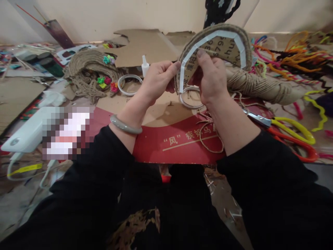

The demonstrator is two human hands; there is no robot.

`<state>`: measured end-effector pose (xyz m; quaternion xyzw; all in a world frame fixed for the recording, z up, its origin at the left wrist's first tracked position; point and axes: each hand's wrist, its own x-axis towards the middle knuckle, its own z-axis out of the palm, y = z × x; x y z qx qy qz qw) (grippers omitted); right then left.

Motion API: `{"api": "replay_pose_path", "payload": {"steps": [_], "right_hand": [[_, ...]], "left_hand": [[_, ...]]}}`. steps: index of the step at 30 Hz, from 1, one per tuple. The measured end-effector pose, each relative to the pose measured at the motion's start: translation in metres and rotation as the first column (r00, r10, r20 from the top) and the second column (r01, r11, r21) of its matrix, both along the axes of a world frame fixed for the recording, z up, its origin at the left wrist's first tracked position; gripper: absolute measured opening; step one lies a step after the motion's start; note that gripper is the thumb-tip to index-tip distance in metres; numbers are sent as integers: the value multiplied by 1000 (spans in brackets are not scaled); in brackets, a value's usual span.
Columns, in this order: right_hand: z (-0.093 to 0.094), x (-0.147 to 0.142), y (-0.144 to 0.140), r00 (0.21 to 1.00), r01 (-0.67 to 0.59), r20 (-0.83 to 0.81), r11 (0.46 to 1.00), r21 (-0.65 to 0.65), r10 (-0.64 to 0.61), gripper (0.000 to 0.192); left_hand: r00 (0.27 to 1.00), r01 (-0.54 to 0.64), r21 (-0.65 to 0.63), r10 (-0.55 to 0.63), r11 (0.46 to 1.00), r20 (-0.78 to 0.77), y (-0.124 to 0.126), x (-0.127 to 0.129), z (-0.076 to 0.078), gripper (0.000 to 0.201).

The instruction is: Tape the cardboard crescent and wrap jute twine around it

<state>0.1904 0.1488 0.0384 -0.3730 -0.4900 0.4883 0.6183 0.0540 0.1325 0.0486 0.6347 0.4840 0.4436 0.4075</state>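
Note:
Both hands hold up a curved cardboard piece (215, 52) edged with brown twine; a band of white double-sided tape runs along its inner border, and printed characters show on the board. My left hand (162, 78) pinches its lower left edge, thumb and fingers pressed together. Closed on the board nearer its middle is my right hand (212, 76), thumb on the printed side. Behind the hands, a white tape roll (191, 98) lies on the cardboard, partly covered. A second tape ring (130, 85) rests left of my left wrist. The twine spool (265, 85) lies right of my right hand.
Scissors (281, 125) with yellow and red handles lie beside my right forearm. A white-nozzled bottle (145, 66) stands behind my left hand. Twine-covered work with bright flowers (91, 69) sits left, near a white power bank (31, 128). Colourful pipe cleaners (288, 55) spread at right.

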Motion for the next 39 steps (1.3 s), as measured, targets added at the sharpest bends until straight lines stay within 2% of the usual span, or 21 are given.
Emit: {"api": "replay_pose_path", "payload": {"steps": [6,13,16,21,28,35,39], "right_hand": [[1,-1,1,1000,-11,4,1000,26,11,35],[-7,1,6,997,-1,79,1000,-13,2,34],[-10,1,6,998,-29,61,1000,-7,29,35],[-14,2,4,999,-11,45,1000,-17,11,40],[-13,4,-1,993,-76,86,996,-37,79,38],[-12,5,-1,997,-8,80,999,-44,12,40],[-10,6,-2,998,41,47,999,-31,-40,39]], "left_hand": [[999,18,47,-17,999,-34,2,1,-1,37],[1000,6,56,-7,998,10,3,1,-3,39],[999,27,67,-29,997,34,4,-1,-6,39],[996,46,27,-48,999,77,7,-2,-12,43],[987,73,-20,-69,997,147,5,-3,-12,40],[974,118,-72,-102,990,202,1,-3,-10,41],[971,143,-93,-121,985,207,-1,-3,-10,34]]}}
